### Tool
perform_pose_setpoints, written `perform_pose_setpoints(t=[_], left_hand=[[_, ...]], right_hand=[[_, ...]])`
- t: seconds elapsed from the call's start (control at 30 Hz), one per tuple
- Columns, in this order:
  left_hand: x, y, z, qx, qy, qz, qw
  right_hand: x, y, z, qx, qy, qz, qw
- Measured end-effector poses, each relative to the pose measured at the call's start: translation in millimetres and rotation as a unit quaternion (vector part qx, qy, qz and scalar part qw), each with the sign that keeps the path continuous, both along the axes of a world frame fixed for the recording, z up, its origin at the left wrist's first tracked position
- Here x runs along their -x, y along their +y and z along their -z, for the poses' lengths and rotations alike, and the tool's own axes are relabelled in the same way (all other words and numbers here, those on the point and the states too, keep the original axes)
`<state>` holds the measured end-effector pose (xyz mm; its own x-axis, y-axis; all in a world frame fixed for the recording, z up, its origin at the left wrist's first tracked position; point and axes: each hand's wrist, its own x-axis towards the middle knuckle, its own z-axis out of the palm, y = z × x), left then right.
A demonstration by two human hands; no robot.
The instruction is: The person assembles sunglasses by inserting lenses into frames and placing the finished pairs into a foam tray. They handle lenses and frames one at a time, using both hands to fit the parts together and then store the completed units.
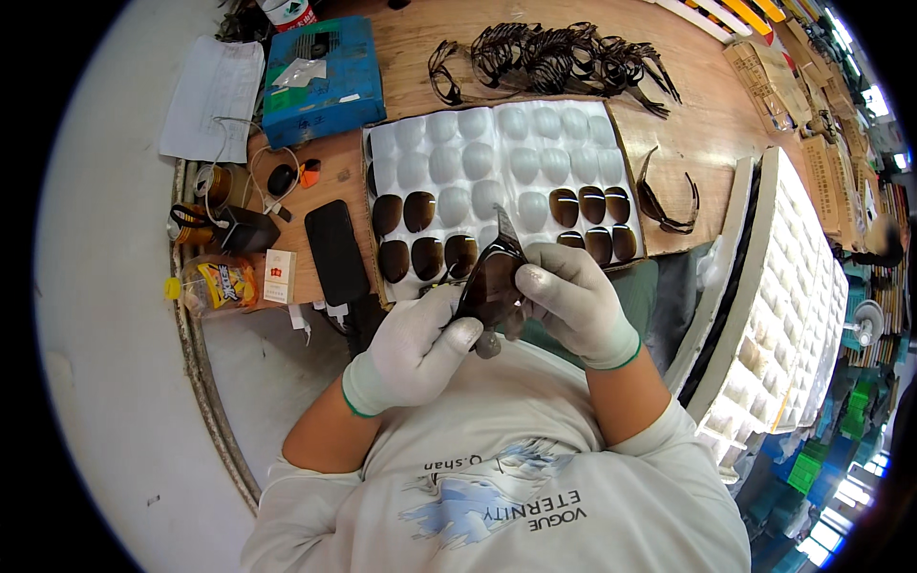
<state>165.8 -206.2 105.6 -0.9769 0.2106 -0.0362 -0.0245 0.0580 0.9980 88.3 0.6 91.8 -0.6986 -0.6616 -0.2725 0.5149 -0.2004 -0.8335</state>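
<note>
Holding one dark sunglasses frame (490, 277) in both gloved hands, just below the near edge of the white lens tray (506, 143). Left hand (415, 349) closed around the frame's lower left side, thumb across the front lens. Right hand (573, 301) pinching the frame's right side, fingers curled tight on it. Frame tilted, one corner pointing up toward the tray.

Tray flat on the wooden table (707, 124), most pockets bare white; brown lenses (425, 234) filling two short rows at the tray's lower left, more brown lenses (592, 224) at its lower right. Pile of dark frames (554, 57) beyond the tray's far edge. Single frame (669, 205) just right of the tray, lying open. Black phone (336, 250) just left of the tray, small white-and-red box (279, 276) further left. Blue box (323, 81) off the tray's far left corner. Stack of white trays (793, 286) standing well to the tray's right.
</note>
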Motion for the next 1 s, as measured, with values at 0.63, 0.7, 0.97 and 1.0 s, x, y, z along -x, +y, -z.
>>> perform_pose_setpoints(t=[0.63, 0.7, 0.97, 1.0], left_hand=[[9.6, -7.4, -10.4, -0.104, -0.199, 0.001, 0.974], [13.0, -6.6, -16.4, -0.130, -0.208, 0.008, 0.969], [11.7, 13.5, -22.6, -0.011, -0.129, -0.069, 0.989], [13.1, 12.6, -24.9, 0.030, -0.124, -0.069, 0.989]], right_hand=[[-8.2, 0.9, -35.2, -0.112, 0.062, 0.026, 0.991], [-8.9, 3.4, -36.8, -0.125, 0.079, 0.013, 0.989], [3.6, 1.5, -32.0, -0.179, 0.124, -0.034, 0.975], [6.4, 2.6, -27.5, -0.200, 0.132, -0.041, 0.970]])
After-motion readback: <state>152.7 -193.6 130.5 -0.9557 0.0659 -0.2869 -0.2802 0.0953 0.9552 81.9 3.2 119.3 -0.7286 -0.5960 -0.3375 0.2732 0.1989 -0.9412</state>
